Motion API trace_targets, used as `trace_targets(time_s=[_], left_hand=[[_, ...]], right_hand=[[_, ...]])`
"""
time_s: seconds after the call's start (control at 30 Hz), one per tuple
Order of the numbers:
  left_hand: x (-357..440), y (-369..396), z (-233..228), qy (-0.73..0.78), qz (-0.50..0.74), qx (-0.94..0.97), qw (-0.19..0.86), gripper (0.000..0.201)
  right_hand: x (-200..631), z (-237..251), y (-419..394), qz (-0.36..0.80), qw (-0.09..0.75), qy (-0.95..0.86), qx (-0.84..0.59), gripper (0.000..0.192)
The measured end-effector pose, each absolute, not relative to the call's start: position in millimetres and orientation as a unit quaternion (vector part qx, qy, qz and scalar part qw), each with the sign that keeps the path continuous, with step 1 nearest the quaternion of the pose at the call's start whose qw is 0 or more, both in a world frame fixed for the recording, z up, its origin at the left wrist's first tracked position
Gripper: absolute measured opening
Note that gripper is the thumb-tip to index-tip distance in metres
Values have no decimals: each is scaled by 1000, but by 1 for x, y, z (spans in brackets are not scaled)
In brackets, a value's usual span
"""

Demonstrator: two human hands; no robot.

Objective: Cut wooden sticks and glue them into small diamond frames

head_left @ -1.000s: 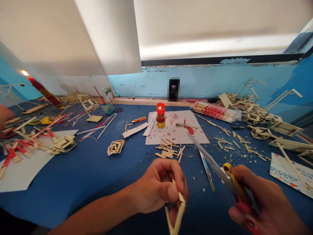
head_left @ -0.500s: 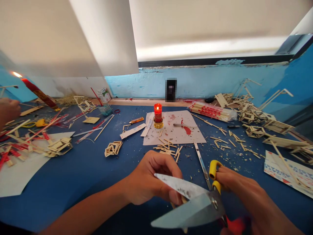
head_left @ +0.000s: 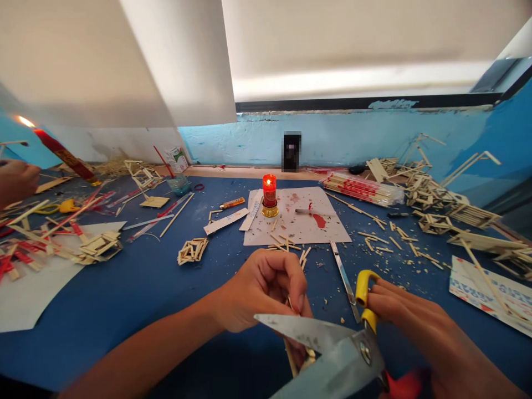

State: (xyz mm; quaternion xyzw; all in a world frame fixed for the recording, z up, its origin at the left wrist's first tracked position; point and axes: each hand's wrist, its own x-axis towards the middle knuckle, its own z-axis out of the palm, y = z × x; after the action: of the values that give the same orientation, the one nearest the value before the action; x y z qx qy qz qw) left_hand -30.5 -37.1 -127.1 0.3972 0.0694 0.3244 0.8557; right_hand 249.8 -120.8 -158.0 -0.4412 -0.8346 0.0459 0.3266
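No label reads clearly; right hand (head_left: 419,327) holds open scissors (head_left: 328,352).

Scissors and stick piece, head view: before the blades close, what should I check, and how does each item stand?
1. Left hand pinches the glued stick piece: ok.
2. Right hand has its grip on the scissors handles: ok.
3. Blades open around the stick: ok.
4. Left fingertips clear of the blades: not ok, they sit right at the upper blade.
5. Exact cut point on the stick: cannot tell, the blades hide it.
6. Lit red candle well away from both hands: ok.
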Motion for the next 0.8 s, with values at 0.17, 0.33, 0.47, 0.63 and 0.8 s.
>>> trace_targets(time_s=[0.17, 0.33, 0.47, 0.63, 0.8], left_hand=[[-34, -37, -125, 77, 309, 399, 860, 29], [-34, -39, -127, 90, 299, 396, 864, 36], [-34, -39, -127, 98, 295, 395, 865, 37], [-36, -37, -125, 104, 289, 399, 864, 36], [-37, -35, -126, 104, 287, 400, 864, 35]], right_hand=[[271, -183, -130, 38, 262, -853, -450, 98], [271, -187, -129, 74, 231, -853, -463, 102], [272, -186, -128, 84, 244, -851, -457, 107], [270, -180, -125, 69, 262, -852, -448, 102], [269, -178, -124, 55, 277, -860, -424, 99]])
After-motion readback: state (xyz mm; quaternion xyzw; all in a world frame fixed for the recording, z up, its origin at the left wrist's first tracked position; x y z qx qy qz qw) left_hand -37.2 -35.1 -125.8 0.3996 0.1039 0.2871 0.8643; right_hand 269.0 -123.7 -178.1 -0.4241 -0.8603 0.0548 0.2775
